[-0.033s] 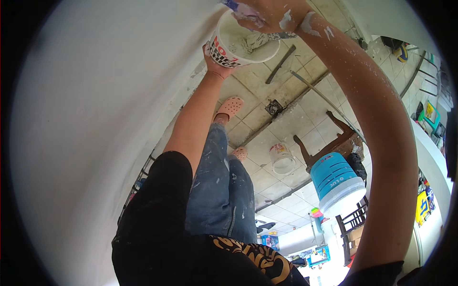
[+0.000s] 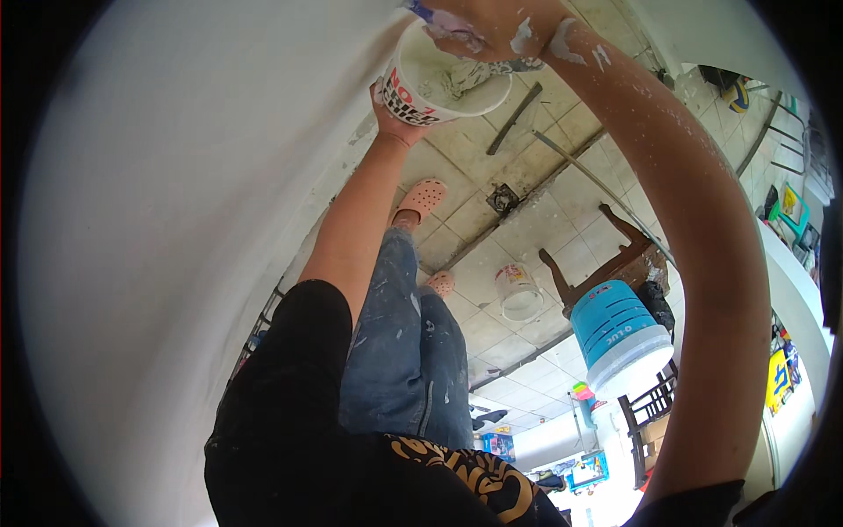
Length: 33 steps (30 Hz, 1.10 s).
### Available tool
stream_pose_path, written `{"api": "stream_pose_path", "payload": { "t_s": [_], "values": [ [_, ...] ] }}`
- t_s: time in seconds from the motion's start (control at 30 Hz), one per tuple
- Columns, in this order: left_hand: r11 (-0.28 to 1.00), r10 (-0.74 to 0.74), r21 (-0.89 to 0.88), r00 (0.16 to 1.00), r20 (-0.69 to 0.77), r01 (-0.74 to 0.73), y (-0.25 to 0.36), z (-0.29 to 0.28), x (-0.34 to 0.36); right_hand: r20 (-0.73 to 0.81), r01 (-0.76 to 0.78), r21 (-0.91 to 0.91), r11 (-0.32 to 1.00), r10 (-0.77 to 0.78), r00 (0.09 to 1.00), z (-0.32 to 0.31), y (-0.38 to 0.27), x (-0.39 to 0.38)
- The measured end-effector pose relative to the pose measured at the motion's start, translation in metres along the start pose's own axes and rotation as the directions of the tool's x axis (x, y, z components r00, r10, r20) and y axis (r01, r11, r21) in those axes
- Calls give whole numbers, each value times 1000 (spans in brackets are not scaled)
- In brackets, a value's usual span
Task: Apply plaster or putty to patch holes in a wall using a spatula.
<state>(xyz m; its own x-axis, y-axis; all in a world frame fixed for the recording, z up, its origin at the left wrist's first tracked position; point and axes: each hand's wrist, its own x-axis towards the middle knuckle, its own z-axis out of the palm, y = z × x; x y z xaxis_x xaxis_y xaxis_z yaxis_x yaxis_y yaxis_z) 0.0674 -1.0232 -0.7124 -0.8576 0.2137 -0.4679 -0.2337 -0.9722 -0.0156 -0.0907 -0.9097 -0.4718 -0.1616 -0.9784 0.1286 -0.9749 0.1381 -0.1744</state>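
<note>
My left hand [image 2: 398, 123] is closed round the lower side of a white paper-style bucket [image 2: 411, 98] with red and black print, holding it tilted beside the wall. Pale, thick paste [image 2: 452, 81] coats its inside and lies in a lump. Over the bucket's mouth, my right hand [image 2: 505, 28] is closed on a tool with a blue-purple handle [image 2: 422, 10]; the top edge of the picture cuts part of it off, so its kind is unclear. White smears cover this hand and wrist.
A smooth white wall [image 2: 158, 263] fills the left side. On the tiled floor are a drain [image 2: 503, 198], a dark strip [image 2: 515, 119], a long rod [image 2: 597, 180] and a small white tub [image 2: 520, 294]. A blue-and-white bucket [image 2: 619, 338] rests on a wooden stool [image 2: 615, 268] at the right.
The bucket and both hands have shifted very slightly to the left. Both grips look the same.
</note>
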Motion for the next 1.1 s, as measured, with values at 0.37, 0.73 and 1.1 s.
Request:
{"api": "stream_pose_path", "payload": {
  "t_s": [0.37, 0.73, 1.1],
  "values": [
    [998, 24, 64, 1000, 10, -25, 1, -7, -4, -19, 111, -30, 993, -112, 994, 8, 9, 4],
    [1000, 6, -4, 991, -132, -7, -1, 2, -6, -118, -333, 52, 941, 337, 934, 19, -25, 3],
    [998, -42, 44, 974, -222, 53, -24, -16, -50, -235, -776, 551, 307, 949, 209, -6, -122, -45]
  ]
}}
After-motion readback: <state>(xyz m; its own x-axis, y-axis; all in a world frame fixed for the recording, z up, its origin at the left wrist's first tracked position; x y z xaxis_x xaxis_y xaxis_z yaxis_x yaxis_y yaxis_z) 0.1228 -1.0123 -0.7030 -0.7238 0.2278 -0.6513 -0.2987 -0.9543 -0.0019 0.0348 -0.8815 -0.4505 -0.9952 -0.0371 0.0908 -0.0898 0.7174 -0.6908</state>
